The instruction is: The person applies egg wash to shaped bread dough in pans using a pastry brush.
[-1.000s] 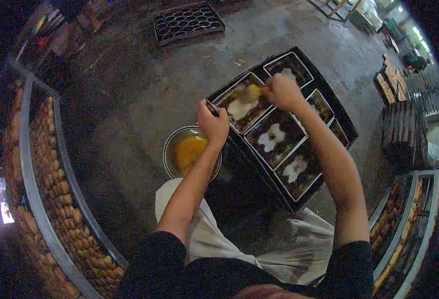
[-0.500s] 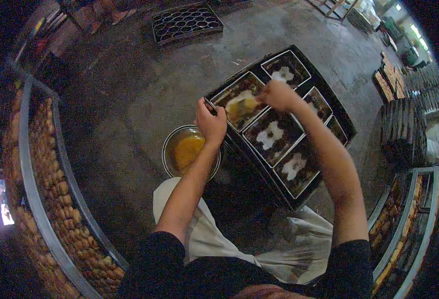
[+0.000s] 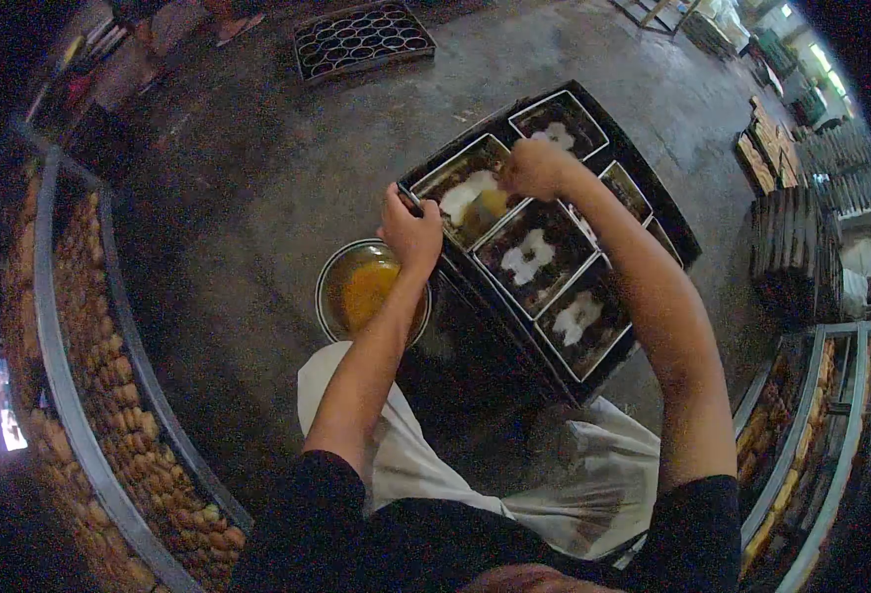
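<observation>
I see the right hand [image 3: 539, 170] working a blurred, yellowish, brush-like tool [image 3: 488, 208] inside a rectangular, pale-rimmed compartment [image 3: 490, 153] of a wide, black metal tray [image 3: 625, 148]. The tool is over the near end of that compartment, beside a whitish patch [image 3: 473, 186] on its floor. The tray sits ahead of the knees, turned at a slant; I make out 6 compartments, 2 of them partly hidden by the right forearm [image 3: 643, 252].

To do this well, I would want light, even pressure, strokes that reach the corners and walls, and knuckles held clear of the raised rims. I judge that a firm brace matters just as much, since a sliding tray would spoil the stroke.

The left hand [image 3: 414, 232] appears to give that brace: its thumb and fingers are clamped around the tray's near-left corner, arm stretched forward and only slightly bent. The right elbow is bent well out to the side, with the forearm slanting across the tray and the back of the hand upward. The right fingers look curled in around the tool's grip, but blur and angle hide their tips, so I cannot tell exactly how they pinch it.

A round, shiny metal bowl [image 3: 331, 289] of orange-yellow liquid [image 3: 361, 289] is beside the tray, partly behind the left forearm [image 3: 381, 361].
</observation>
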Action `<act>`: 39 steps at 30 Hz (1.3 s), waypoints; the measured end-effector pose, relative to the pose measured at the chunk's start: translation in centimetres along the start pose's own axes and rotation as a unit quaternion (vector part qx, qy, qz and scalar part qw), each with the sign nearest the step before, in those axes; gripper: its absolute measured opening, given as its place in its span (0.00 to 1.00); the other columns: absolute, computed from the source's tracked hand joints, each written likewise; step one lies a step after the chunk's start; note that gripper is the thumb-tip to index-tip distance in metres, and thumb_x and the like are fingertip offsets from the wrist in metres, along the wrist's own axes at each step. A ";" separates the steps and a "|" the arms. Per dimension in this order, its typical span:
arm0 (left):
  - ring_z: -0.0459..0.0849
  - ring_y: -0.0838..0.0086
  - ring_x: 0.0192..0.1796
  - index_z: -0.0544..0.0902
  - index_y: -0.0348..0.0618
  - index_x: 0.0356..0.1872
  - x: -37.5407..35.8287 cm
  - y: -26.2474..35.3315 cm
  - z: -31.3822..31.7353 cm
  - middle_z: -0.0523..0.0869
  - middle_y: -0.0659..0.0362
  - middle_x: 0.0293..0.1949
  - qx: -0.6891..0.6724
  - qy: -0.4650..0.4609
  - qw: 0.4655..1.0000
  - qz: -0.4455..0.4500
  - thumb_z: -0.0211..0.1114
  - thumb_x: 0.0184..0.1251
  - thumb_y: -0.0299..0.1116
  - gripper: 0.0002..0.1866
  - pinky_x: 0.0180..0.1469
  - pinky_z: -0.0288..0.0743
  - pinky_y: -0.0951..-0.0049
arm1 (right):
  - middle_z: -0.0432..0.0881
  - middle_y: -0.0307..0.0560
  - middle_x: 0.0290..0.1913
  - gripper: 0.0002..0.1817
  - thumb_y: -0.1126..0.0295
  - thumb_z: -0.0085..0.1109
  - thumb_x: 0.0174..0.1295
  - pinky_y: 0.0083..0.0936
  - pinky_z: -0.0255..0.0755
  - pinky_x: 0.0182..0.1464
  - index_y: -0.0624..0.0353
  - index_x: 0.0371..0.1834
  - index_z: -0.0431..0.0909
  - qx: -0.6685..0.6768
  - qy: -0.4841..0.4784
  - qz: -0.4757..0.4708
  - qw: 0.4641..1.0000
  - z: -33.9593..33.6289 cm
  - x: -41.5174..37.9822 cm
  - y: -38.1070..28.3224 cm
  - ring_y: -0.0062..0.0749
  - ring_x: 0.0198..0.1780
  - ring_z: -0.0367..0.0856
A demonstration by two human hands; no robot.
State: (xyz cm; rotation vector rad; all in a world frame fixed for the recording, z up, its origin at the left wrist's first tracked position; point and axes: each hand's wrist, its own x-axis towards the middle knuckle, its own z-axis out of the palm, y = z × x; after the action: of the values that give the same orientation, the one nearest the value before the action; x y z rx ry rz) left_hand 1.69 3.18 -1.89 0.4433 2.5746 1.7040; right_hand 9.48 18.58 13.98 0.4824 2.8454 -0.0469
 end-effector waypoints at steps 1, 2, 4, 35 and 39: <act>0.75 0.58 0.46 0.67 0.41 0.55 0.0 0.1 -0.2 0.77 0.53 0.39 -0.001 0.000 1.000 0.008 0.58 0.52 0.40 0.27 0.53 0.58 0.50 | 0.80 0.59 0.25 0.17 0.56 0.60 0.50 0.39 0.74 0.38 0.62 0.23 0.81 -0.025 0.047 0.039 0.998 0.1 -0.5 0.5 0.50 0.33 0.81; 0.75 0.58 0.46 0.67 0.42 0.55 0.0 0.1 -0.4 0.77 0.53 0.40 -0.001 -0.001 1.000 0.017 0.58 0.52 0.41 0.27 0.53 0.58 0.50 | 0.80 0.59 0.25 0.16 0.57 0.60 0.51 0.40 0.74 0.39 0.61 0.24 0.81 -0.049 0.093 0.078 0.991 0.2 -1.1 0.9 0.50 0.34 0.81; 0.76 0.59 0.46 0.68 0.42 0.54 0.2 -0.2 -0.5 0.78 0.53 0.40 -0.009 0.006 0.998 0.054 0.59 0.54 0.44 0.27 0.53 0.58 0.49 | 0.80 0.58 0.27 0.15 0.57 0.60 0.52 0.41 0.74 0.39 0.60 0.25 0.82 -0.050 0.145 0.135 0.979 -0.2 -2.2 0.5 0.51 0.35 0.81; 0.79 0.59 0.51 0.77 0.40 0.49 7.0 -5.8 -19.3 0.81 0.49 0.47 0.177 -0.226 0.956 -0.058 0.58 0.60 0.46 0.22 0.53 0.70 0.64 | 0.81 0.62 0.36 0.19 0.59 0.58 0.54 0.41 0.73 0.40 0.65 0.39 0.79 0.248 -0.056 0.058 0.965 19.0 -2.2 -17.0 0.52 0.39 0.81; 0.79 0.59 0.51 0.77 0.41 0.49 8.3 -7.7 -17.5 0.82 0.50 0.46 0.191 -0.234 0.953 -0.019 0.57 0.60 0.45 0.21 0.53 0.70 0.63 | 0.81 0.60 0.39 0.18 0.59 0.55 0.57 0.39 0.71 0.47 0.64 0.40 0.79 0.466 0.014 0.143 0.873 22.7 -5.2 -15.9 0.47 0.44 0.80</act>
State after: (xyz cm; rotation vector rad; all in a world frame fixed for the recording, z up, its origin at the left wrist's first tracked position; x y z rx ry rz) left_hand -11.04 -13.35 -0.70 0.7016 2.5090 0.9276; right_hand 14.53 0.18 -6.84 1.0662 2.5526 -1.3909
